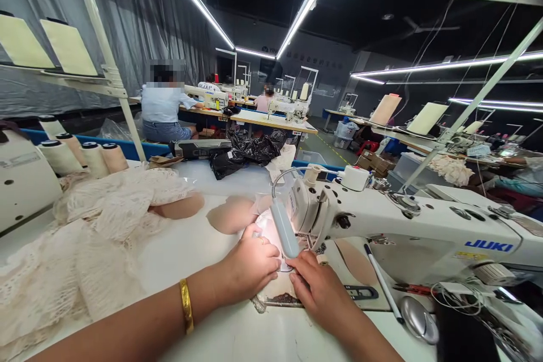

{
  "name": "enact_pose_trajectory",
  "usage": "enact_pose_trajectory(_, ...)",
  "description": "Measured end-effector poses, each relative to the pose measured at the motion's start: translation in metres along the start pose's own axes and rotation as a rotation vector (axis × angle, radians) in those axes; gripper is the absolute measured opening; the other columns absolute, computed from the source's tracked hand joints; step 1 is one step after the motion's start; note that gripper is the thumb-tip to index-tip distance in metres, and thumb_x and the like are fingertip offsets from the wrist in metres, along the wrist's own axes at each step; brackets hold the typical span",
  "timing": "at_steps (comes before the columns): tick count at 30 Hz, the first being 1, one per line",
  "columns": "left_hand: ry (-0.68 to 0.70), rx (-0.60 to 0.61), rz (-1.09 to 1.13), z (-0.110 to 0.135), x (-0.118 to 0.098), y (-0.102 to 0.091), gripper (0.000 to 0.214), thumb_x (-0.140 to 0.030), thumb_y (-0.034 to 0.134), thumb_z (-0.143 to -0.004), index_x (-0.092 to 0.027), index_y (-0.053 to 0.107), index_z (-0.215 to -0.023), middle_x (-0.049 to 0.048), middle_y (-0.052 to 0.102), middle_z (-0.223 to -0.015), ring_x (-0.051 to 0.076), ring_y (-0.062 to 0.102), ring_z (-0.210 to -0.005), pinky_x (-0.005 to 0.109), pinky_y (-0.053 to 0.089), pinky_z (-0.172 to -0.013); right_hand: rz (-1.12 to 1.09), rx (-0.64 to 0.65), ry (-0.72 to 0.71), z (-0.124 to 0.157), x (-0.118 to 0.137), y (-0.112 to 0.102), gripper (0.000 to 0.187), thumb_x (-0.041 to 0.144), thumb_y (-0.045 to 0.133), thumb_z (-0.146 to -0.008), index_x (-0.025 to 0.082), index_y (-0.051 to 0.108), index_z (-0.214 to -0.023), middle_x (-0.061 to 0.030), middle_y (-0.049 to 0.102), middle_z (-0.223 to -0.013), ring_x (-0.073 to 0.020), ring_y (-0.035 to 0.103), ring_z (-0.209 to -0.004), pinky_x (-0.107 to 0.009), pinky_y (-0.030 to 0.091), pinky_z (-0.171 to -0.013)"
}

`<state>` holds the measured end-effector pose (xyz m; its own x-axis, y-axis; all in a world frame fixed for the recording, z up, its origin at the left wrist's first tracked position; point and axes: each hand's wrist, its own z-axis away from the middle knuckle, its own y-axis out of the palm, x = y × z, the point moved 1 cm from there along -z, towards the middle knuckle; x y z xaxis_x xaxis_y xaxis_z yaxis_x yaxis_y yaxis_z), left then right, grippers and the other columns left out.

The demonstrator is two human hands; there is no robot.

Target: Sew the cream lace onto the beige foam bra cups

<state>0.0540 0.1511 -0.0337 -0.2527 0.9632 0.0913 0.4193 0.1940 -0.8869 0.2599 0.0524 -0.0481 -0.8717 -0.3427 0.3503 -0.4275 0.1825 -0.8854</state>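
Pale pinkish fabric lies under the head of a white sewing machine, lit by a grey gooseneck lamp. My left hand is closed on the fabric's left side, with its fingers curled. To the right of the needle area, my right hand pinches the fabric's near edge between thumb and fingers. The lamp partly covers the stitching spot, so the needle is hidden. Beige cup-shaped pieces rest on the table just beyond my left hand.
Cream lace fabric is heaped at left, near thread cones. A black plastic bag sits at the table's far edge. A white pen and a silver oval object lie at right. A co-worker sits ahead.
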Motion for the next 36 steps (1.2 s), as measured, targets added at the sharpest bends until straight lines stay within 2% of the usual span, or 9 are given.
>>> enact_pose_trajectory(5, -0.069, 0.066, 0.082, -0.008, 0.010, -0.007, 0.011, -0.019, 0.063, -0.095, -0.025, 0.073, -0.094, 0.0025, 0.073, -0.096, 0.025, 0.065, -0.094, 0.046, 0.040, -0.101, 0.035, -0.031, 0.003, 0.000, -0.006, 0.005, 0.024, 0.017, 0.050, -0.103, 0.022, 0.067, -0.119, -0.0095, 0.071, -0.105, -0.0288, 0.069, -0.092, -0.036, 0.053, -0.071)
enact_pose_trajectory(12, -0.476, 0.010, -0.002, -0.032, 0.064, -0.027, 0.036, -0.002, 0.052, -0.087, -0.020, 0.076, -0.107, 0.0164, 0.068, -0.127, 0.038, 0.054, -0.120, 0.055, 0.036, -0.099, 0.081, -0.045, -0.006, 0.002, -0.009, 0.010, 0.028, 0.020, 0.046, -0.105, 0.022, 0.067, -0.124, -0.0120, 0.074, -0.109, -0.0288, 0.072, -0.091, -0.038, 0.057, -0.071)
enact_pose_trajectory(17, -0.571, 0.069, 0.094, -0.042, 0.093, -0.026, 0.021, -0.011, 0.059, -0.086, -0.020, 0.069, -0.071, 0.0081, 0.076, -0.087, 0.032, 0.064, -0.098, 0.049, 0.041, -0.092, 0.095, -0.063, 0.003, 0.003, -0.012, 0.013, 0.030, 0.023, 0.044, -0.107, 0.024, 0.067, -0.126, -0.0126, 0.074, -0.113, -0.0306, 0.073, -0.098, -0.040, 0.060, -0.076)
enact_pose_trajectory(22, -0.659, -0.041, 0.198, -0.038, 0.109, -0.065, 0.025, -0.032, 0.051, -0.099, -0.022, 0.069, -0.086, 0.0034, 0.079, -0.094, 0.027, 0.070, -0.095, 0.040, 0.048, -0.087, 0.064, -0.054, 0.004, 0.003, -0.014, 0.013, 0.029, 0.024, 0.042, -0.108, 0.024, 0.067, -0.123, -0.0116, 0.074, -0.109, -0.0300, 0.074, -0.095, -0.041, 0.061, -0.075)
enact_pose_trajectory(25, -0.611, -0.119, 0.215, -0.024, 0.093, -0.093, 0.027, -0.035, 0.043, -0.103, -0.022, 0.063, -0.091, 0.0063, 0.077, -0.113, 0.027, 0.069, -0.108, 0.040, 0.049, -0.092, 0.067, -0.068, -0.014, 0.002, -0.013, 0.012, 0.028, 0.024, 0.042, -0.108, 0.024, 0.067, -0.121, -0.0103, 0.074, -0.105, -0.0288, 0.072, -0.089, -0.039, 0.058, -0.071)
enact_pose_trajectory(28, -0.453, -0.059, 0.250, -0.003, 0.051, -0.095, 0.018, -0.028, 0.049, -0.097, -0.023, 0.055, -0.080, 0.0053, 0.077, -0.107, 0.024, 0.069, -0.102, 0.037, 0.049, -0.092, 0.077, -0.069, -0.018, 0.001, -0.010, 0.009, 0.027, 0.022, 0.044, -0.108, 0.024, 0.067, -0.120, -0.0081, 0.074, -0.101, -0.0262, 0.069, -0.080, -0.037, 0.055, -0.069)
enact_pose_trajectory(30, -0.263, 0.132, 0.262, 0.011, 0.018, -0.079, 0.021, -0.025, 0.052, -0.097, -0.023, 0.050, -0.076, 0.0027, 0.072, -0.086, 0.021, 0.065, -0.079, 0.033, 0.048, -0.073, 0.079, -0.064, -0.005, 0.000, -0.008, 0.007, 0.025, 0.020, 0.045, -0.106, 0.023, 0.067, -0.119, -0.0073, 0.073, -0.101, -0.0251, 0.067, -0.078, -0.037, 0.053, -0.070)
enact_pose_trajectory(32, -0.129, 0.269, 0.218, 0.020, -0.006, -0.057, 0.017, -0.019, 0.056, -0.094, -0.023, 0.051, -0.078, 0.0015, 0.070, -0.085, 0.021, 0.063, -0.074, 0.032, 0.045, -0.066, 0.076, -0.058, 0.016, 0.000, -0.006, 0.004, 0.025, 0.017, 0.048, -0.104, 0.023, 0.067, -0.118, -0.0067, 0.073, -0.102, -0.0244, 0.066, -0.079, -0.036, 0.052, -0.072)
enact_pose_trajectory(36, -0.025, 0.202, 0.055, 0.016, -0.017, -0.017, 0.017, -0.006, 0.056, -0.085, -0.022, 0.055, -0.079, 0.0013, 0.069, -0.089, 0.021, 0.063, -0.075, 0.032, 0.043, -0.064, 0.055, -0.044, 0.045, -0.001, -0.003, 0.000, 0.024, 0.017, 0.051, -0.104, 0.023, 0.067, -0.120, -0.0070, 0.073, -0.104, -0.0241, 0.065, -0.084, -0.035, 0.052, -0.076)
